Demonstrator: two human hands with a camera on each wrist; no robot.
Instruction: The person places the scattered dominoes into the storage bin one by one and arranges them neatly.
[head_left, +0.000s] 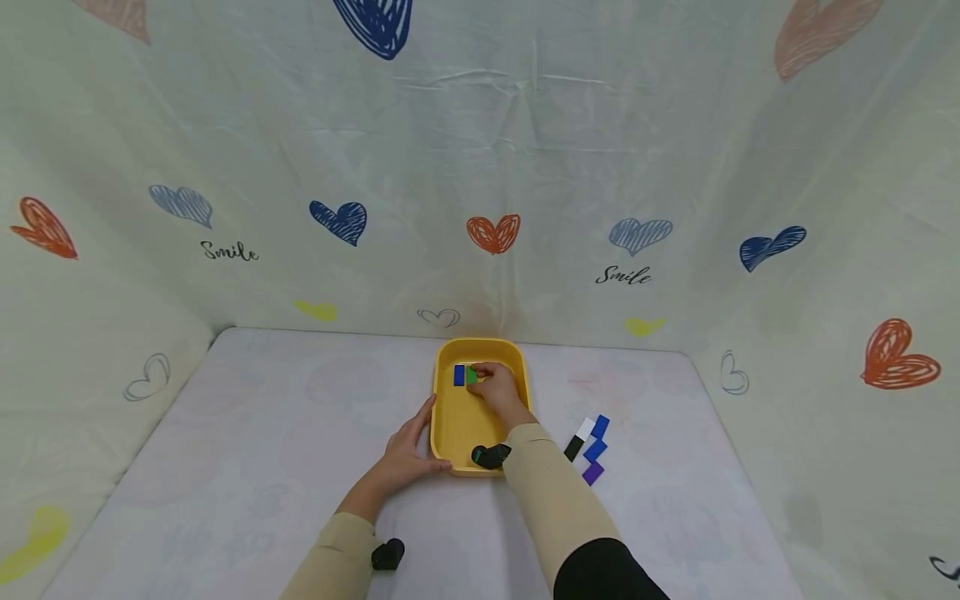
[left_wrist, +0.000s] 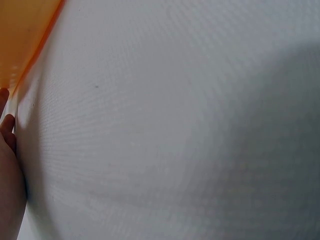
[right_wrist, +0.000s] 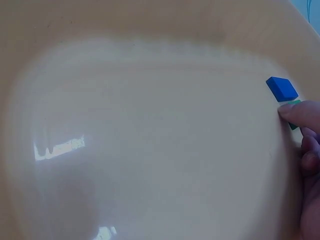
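A yellow tray (head_left: 457, 425) lies on the table with its far end close to the back wall. My left hand (head_left: 401, 458) rests against its left side, fingers straight along the edge and thumb at the near left corner. Inside the tray, my right hand (head_left: 498, 392) pinches a small green block (head_left: 471, 376) between thumb and fingers, low over the tray floor. Just left of it lies a blue block (head_left: 459, 376), also seen in the right wrist view. The fingers partly cover the green block (right_wrist: 294, 126) there.
To the right of the tray lie several flat blocks: a white block (head_left: 585, 429), a black block (head_left: 573, 448), blue blocks (head_left: 596, 451) and a purple block (head_left: 593, 473). A heart-printed curtain (head_left: 420, 167) stands behind the white-covered table (head_left: 300, 400).
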